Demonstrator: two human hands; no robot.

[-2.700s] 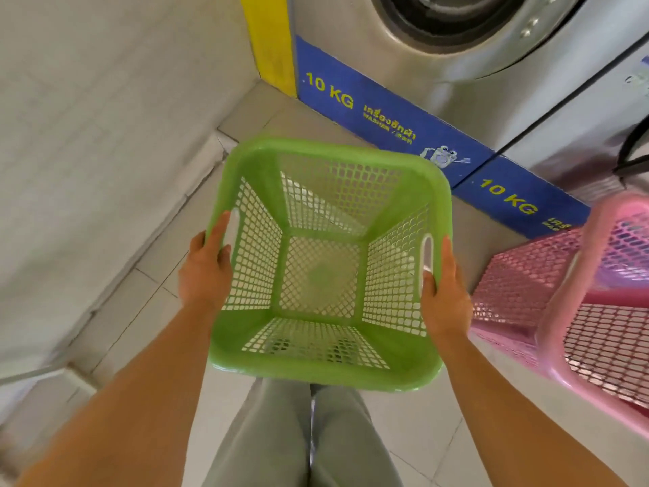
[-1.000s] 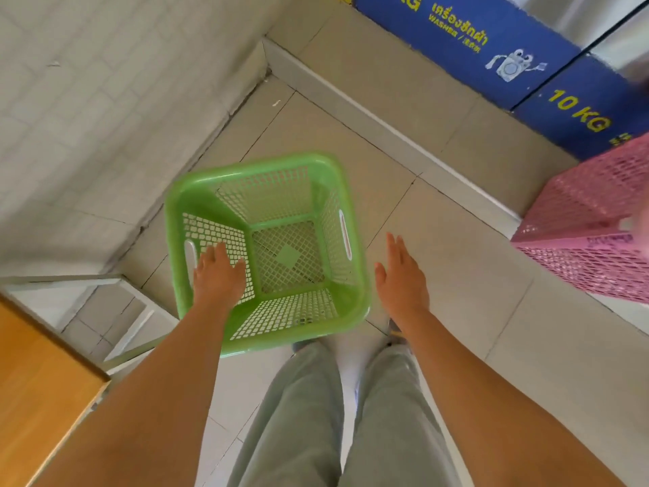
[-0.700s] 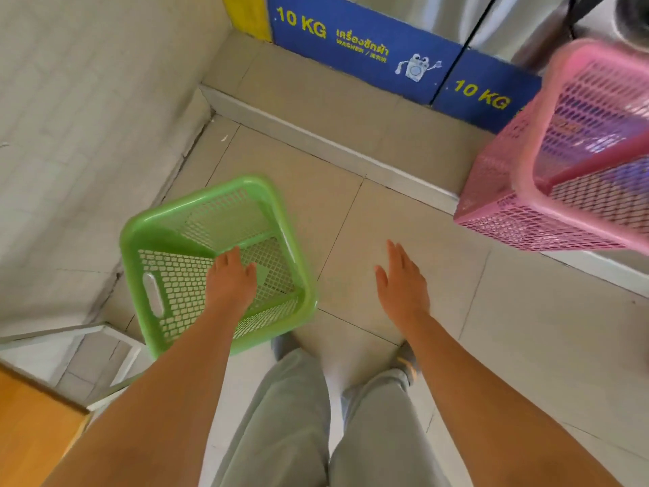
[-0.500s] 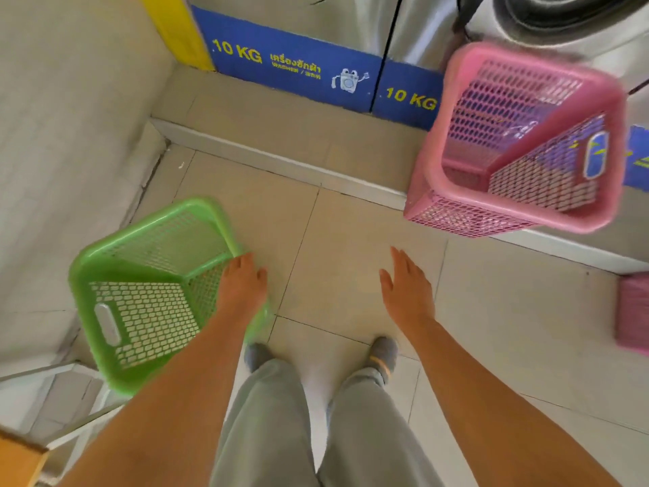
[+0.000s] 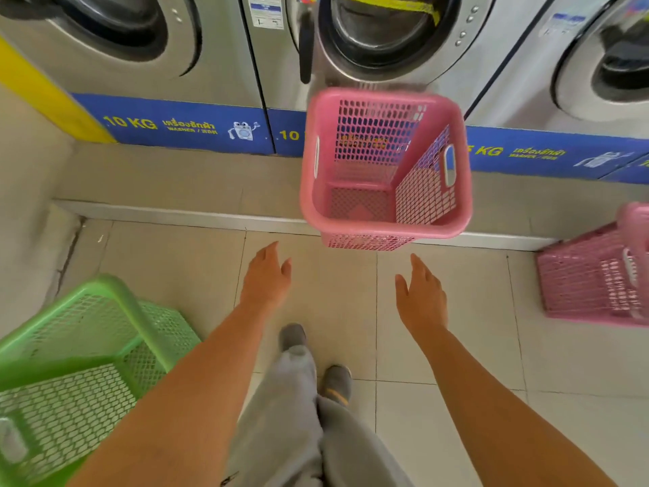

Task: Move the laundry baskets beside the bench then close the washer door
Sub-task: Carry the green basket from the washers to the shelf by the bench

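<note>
A green mesh laundry basket stands on the floor at the lower left, free of my hands. A pink basket sits on the raised step right below the middle washer, whose door hangs open edge-on at the drum's left. A second pink basket is on the floor at the right edge. My left hand and my right hand are both open and empty, stretched forward just short of the pink basket on the step.
A row of steel washers lines the far side on a raised step with a white edge. A blue 10 KG strip runs along their bases. My feet stand on beige tiles. A wall is at the left.
I let go of the green basket, which now rests at my lower left. My view turned right toward the washers, and both empty hands moved toward the pink basket on the step.
</note>
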